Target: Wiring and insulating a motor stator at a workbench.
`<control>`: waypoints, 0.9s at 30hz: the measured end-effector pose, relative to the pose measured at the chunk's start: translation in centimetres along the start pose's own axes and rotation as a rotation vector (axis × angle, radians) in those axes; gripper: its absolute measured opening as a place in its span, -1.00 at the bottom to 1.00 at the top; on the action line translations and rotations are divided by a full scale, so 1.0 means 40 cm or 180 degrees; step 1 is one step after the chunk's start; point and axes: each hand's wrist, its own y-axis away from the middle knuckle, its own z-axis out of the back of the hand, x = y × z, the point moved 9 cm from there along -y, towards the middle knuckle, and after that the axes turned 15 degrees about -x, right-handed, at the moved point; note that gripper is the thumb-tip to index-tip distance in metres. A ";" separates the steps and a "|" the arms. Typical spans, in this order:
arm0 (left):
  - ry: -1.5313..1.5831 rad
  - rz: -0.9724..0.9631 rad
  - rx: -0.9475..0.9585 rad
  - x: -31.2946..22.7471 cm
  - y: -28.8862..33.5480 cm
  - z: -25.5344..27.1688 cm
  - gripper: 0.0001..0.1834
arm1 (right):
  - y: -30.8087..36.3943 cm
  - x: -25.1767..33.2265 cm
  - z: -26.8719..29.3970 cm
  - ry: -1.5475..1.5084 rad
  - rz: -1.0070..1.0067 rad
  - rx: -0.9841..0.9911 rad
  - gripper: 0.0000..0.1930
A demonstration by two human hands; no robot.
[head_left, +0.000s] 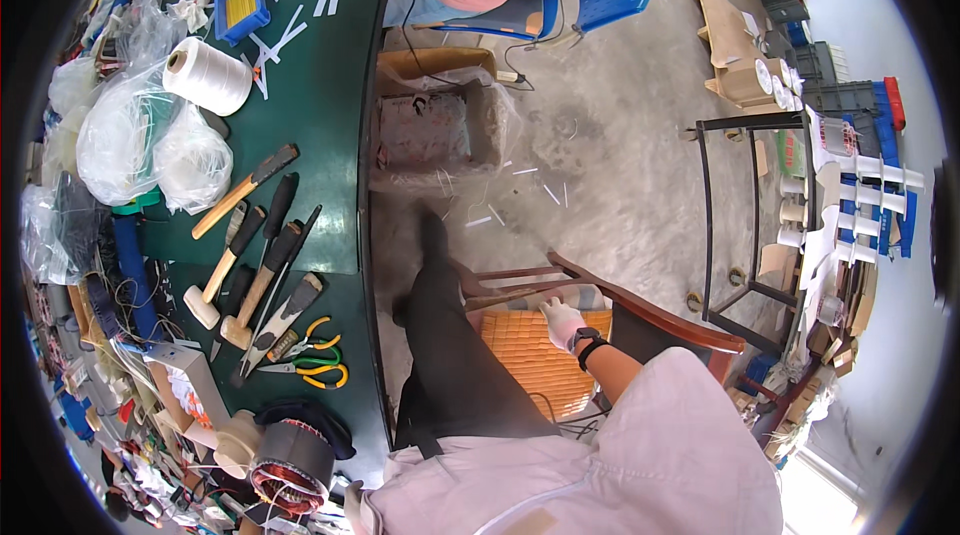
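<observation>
Gloved right hand (565,323) lies over the woven-seated chair (520,365) — I can't tell if gripping; likely stiff, weighty — best held by its rail (690,336), at four o'clock.

We see a brightly lit room, strongest at the lower right of the frame, where a white patch (815,507) burns out below the pale wall (885,355). Glare glints on the plastic bags (125,150) at upper left, and soft shadow gathers along the right edge of the green tabletop (320,125). Around us, corners go black, straight lines bow, and the lower-left clutter (110,415) smears
</observation>
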 end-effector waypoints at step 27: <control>-0.0394 -0.0011 0.0155 0.051 -0.054 0.012 -0.64 | 0.185 0.023 -0.231 -0.0219 -0.1075 0.0643 -0.49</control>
